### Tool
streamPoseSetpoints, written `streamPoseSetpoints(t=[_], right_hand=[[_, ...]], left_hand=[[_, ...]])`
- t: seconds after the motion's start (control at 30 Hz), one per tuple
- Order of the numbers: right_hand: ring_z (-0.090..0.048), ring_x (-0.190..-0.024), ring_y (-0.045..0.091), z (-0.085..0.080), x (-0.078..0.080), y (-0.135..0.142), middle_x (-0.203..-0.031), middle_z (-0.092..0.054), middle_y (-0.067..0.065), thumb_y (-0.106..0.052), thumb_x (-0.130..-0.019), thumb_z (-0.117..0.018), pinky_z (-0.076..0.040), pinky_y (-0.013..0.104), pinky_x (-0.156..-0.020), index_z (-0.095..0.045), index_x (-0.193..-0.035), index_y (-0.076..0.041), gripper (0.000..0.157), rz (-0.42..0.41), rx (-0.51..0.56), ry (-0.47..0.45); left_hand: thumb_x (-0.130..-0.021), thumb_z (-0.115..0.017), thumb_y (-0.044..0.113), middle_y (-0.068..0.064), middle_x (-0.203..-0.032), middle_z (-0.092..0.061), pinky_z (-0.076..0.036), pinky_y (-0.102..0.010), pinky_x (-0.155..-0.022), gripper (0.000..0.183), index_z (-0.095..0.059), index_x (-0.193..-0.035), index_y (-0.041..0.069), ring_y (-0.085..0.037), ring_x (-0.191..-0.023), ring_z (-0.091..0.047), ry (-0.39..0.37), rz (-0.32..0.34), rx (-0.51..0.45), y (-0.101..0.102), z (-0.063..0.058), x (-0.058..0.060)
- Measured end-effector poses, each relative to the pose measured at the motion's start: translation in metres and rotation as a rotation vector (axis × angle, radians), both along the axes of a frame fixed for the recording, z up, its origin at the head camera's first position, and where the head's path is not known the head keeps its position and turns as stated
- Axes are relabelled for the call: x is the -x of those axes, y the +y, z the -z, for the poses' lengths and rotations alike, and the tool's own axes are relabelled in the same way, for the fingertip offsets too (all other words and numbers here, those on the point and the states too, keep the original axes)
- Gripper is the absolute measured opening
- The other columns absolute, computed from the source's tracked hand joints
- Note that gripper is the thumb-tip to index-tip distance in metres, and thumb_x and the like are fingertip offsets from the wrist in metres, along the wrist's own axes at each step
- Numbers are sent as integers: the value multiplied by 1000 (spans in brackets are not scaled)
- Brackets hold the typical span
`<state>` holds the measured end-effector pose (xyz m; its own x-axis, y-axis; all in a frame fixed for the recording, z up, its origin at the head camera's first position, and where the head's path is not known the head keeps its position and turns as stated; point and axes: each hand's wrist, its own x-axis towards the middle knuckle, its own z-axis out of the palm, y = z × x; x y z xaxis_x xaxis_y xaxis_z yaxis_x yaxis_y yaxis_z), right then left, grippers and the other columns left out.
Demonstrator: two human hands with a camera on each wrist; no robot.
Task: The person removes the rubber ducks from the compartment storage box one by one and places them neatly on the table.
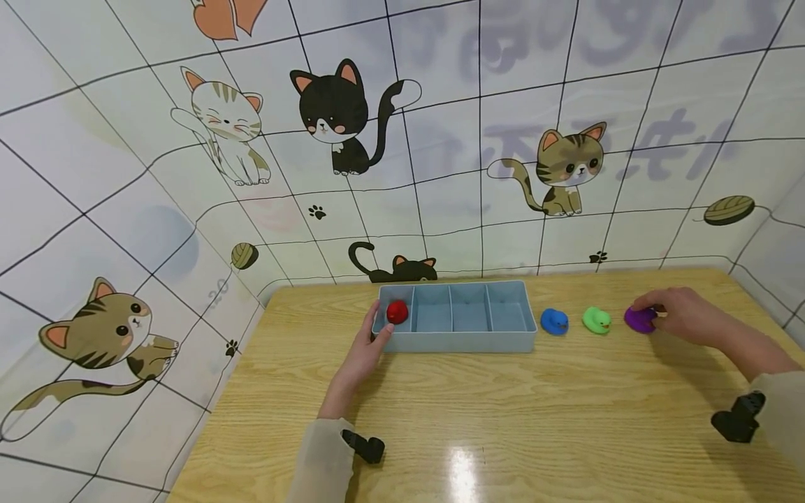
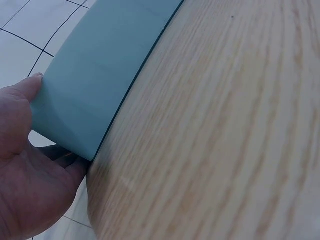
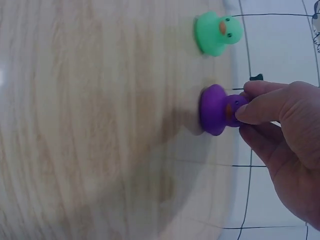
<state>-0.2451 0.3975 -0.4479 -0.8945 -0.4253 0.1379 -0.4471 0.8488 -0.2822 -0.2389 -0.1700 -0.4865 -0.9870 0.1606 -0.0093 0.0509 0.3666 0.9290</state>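
Observation:
My right hand (image 1: 685,318) pinches a purple rubber duck (image 3: 214,110) by the head between thumb and fingers, at the right end of a row. Beside it are a green rubber duck (image 1: 596,321) and a blue rubber duck (image 1: 554,322). A pale blue-grey box (image 1: 459,341) with several compartments lies left of the ducks. At its left end, my left hand (image 1: 367,342) grips the corner, thumb at the front rim and fingers along the end wall. Inside the leftmost compartment sits a small rounded red toy (image 1: 397,312).
The wooden table (image 1: 440,405) extends in front of the box and meets a wall (image 1: 440,195) printed with cartoon cats close behind it. Another wall panel (image 1: 94,230) rises on the left. A small black device is strapped at each wrist.

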Motion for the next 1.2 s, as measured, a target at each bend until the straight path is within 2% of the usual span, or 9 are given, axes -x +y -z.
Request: streamPoseSetpoints(t=[0.17,0.2,0.37,0.43,0.5,0.67,0.83,1.2], right_hand=[[-66,-99,50,-20,2,-16,-110,-69,30,12,-83,-72,-56,58,-81,-70,-111,12,28,-12,17,-51],[-65,-101,51,-25,2,-21,-112,-68,30,11,-83,-71,-55,59,-82,-70,-113,12,30,-14,22,-61],[-63,-105,51,-44,7,-51,-115,-69,26,9,-85,-70,-53,62,-86,-69,-118,8,33,-52,40,-76],[-65,-105,48,-47,11,-63,-114,-71,23,8,-85,-71,-54,59,-85,-70,-118,6,32,-81,46,-55],[-65,-105,47,-51,13,-76,-115,-71,22,7,-86,-71,-55,57,-84,-70,-118,5,32,-108,56,-60],[-63,-112,48,-62,20,-108,-121,-68,25,5,-90,-71,-53,59,-90,-66,-125,7,36,-137,98,-117],[-61,-115,47,-70,27,-138,-124,-66,27,4,-91,-71,-51,60,-95,-63,-130,7,39,-163,135,-130],[-60,-120,46,-71,37,-198,-128,-66,25,5,-94,-67,-51,59,-97,-64,-130,6,36,-254,229,-175]], left_hand=[[-110,-52,23,-26,-167,-13,-17,-63,-120,68,-16,-165,9,-46,-153,-10,-13,14,-2,4,-27,-14],[-110,-52,23,-27,-167,-13,-17,-63,-120,67,-16,-165,9,-46,-153,-10,-14,12,-2,4,-28,-15],[-109,-52,26,-23,-168,-12,-15,-63,-120,69,-14,-166,14,-44,-154,-9,-8,-5,9,-2,-6,-3],[-109,-52,30,-20,-169,-12,-15,-62,-121,70,-14,-166,18,-42,-154,-9,1,-10,9,-4,3,2],[-109,-53,33,-18,-169,-13,-15,-62,-121,70,-15,-166,21,-41,-155,-10,13,-12,13,-5,7,4],[-108,-53,38,-17,-169,-15,-17,-61,-121,70,-17,-166,25,-39,-155,-11,17,-6,13,-6,10,6],[-108,-54,38,-14,-170,-14,-17,-58,-122,70,-17,-166,27,-36,-155,-11,0,-9,-2,-5,11,7],[-110,-52,27,-17,-169,-14,-16,-58,-122,66,-17,-166,23,-38,-155,-11,14,-6,-13,-3,11,8]])
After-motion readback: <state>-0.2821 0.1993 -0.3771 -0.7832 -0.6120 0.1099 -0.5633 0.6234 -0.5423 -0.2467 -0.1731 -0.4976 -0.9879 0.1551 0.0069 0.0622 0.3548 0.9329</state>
